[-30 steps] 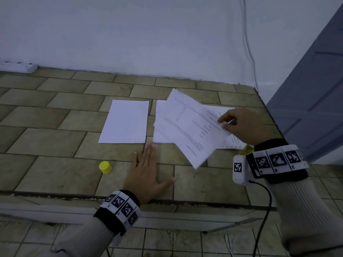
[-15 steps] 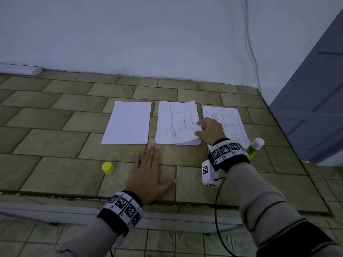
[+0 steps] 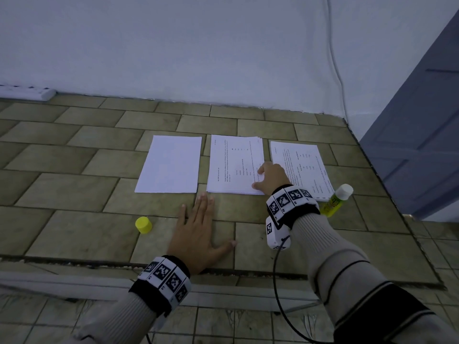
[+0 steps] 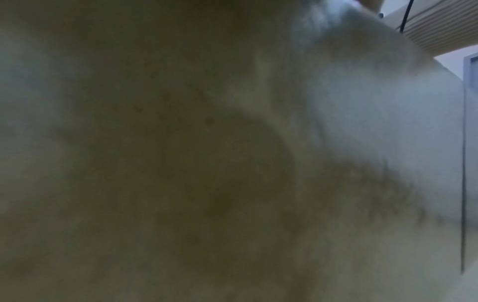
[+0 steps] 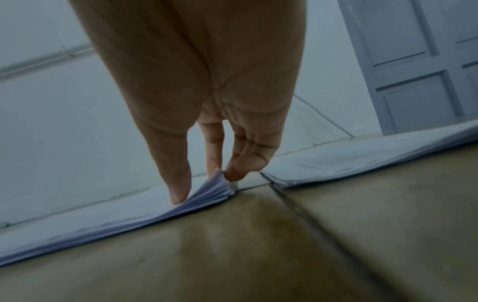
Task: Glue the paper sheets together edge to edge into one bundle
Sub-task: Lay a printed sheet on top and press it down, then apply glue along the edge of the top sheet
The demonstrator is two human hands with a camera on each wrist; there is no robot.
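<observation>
Lying side by side on the tiled floor (image 3: 74, 184) below a white wall (image 3: 198, 45): three paper stacks. The right hand (image 3: 272, 178) pinches the middle stack (image 3: 234, 165) at its near right corner, fingers (image 5: 178, 183) curled. The left hand (image 3: 196, 234) rests flat, fingers spread, on the floor.

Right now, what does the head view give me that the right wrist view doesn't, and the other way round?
Only the head view shows the blank stack on the left, the yellow cap, the glue bottle and the left hand flat on the tiles.

Only the right wrist view shows the fingers lifting the corner of the middle stack, its sheets fanned apart.

Both show the right hand at that stack, the printed stack beside it and the door.
</observation>
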